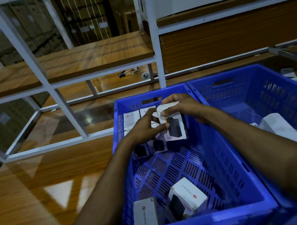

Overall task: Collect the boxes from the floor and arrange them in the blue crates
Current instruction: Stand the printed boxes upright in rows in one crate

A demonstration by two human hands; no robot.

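A small white box (174,127) with a black product picture is held upright over the far end of the left blue crate (233,176). My right hand (182,109) grips its top, thumb on the front face. My left hand (147,127) pinches its left edge with thumb and fingers. Several like white boxes (132,118) stand packed in rows against the crate's far wall, partly hidden by my left hand. Two loose white boxes (190,195) lie at the crate's near end, one of them (144,214) at the near left corner.
A second blue crate (269,90) stands to the right, with something white (282,129) in it. Both crates rest on a glossy wooden surface (30,200). A white metal shelf frame (57,100) with wooden boards rises behind and to the left.
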